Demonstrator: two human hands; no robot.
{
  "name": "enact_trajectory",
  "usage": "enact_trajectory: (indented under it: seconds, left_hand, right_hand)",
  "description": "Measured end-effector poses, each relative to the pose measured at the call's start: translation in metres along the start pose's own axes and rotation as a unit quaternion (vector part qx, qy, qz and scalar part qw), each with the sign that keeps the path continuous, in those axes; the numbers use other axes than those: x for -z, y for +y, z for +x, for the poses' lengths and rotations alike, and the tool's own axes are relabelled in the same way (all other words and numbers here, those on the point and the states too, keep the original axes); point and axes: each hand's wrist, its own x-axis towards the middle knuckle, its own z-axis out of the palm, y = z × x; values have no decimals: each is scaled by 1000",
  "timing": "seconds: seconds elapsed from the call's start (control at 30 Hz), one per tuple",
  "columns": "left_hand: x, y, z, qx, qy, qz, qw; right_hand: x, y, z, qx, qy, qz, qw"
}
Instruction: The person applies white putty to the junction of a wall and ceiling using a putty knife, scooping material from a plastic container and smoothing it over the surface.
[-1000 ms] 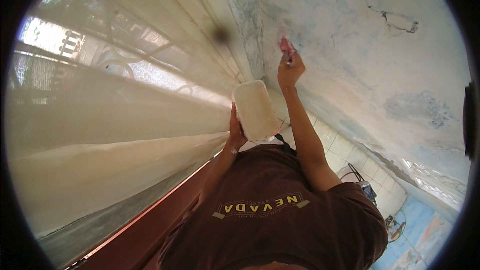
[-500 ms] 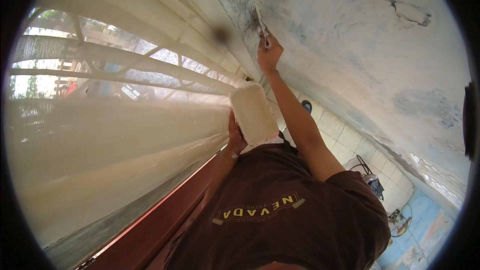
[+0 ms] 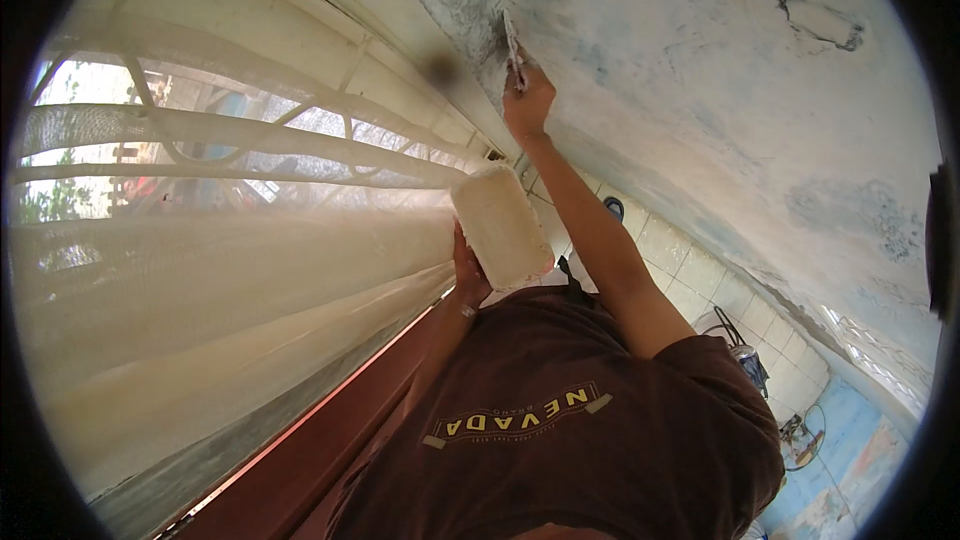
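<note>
My left hand [image 3: 470, 265] grips the side of a rectangular cream-white tub [image 3: 500, 228] in front of my chest, fingers partly hidden behind it. The tub's rim is crusted with white, and a bit of pink shows near its lower corner. With my right arm stretched up and forward, my right hand [image 3: 530, 100] is closed around a thin, white-smeared tool [image 3: 513, 40]. It is seen nearly edge-on, so I cannot tell whether it is a brush or a scraper. Its tip is at a grey, rough patch of the wall [image 3: 650, 70], near the corner.
A sheer cream curtain [image 3: 250, 270] hangs over a barred window on the left, close to my left hand. Below lies a tiled floor [image 3: 690, 270] with a dark shoe [image 3: 613, 208]. Wires and a bag-like bundle [image 3: 748, 365] rest by the wall at the right.
My right hand has shifted slightly left and tilted, and the tool's tip now sits lower. The tub has moved a little left. The curtain has billowed slightly.
</note>
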Motion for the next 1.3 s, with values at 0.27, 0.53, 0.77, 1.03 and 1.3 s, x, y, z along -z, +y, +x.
enact_trajectory:
  seconds: [0.27, 0.53, 0.77, 1.03, 1.3]
  left_hand:
    - [1, 1, 6, 43, 76, -53, 995]
    - [-19, 6, -4, 13, 69, -3, 998]
    - [11, -5, 4, 10, 49, -68, 996]
    - [-20, 6, -4, 16, 60, -14, 998]
    - [0, -1, 4, 21, 77, -32, 996]
  right_hand:
    - [41, 5, -53, 25, -107, 11, 994]
    - [-3, -12, -7, -21, -55, -26, 998]
    - [44, 10, -41, -19, -146, -32, 989]
    - [-4, 2, 15, -28, -42, -72, 996]
    - [38, 5, -45, -15, -150, -8, 989]
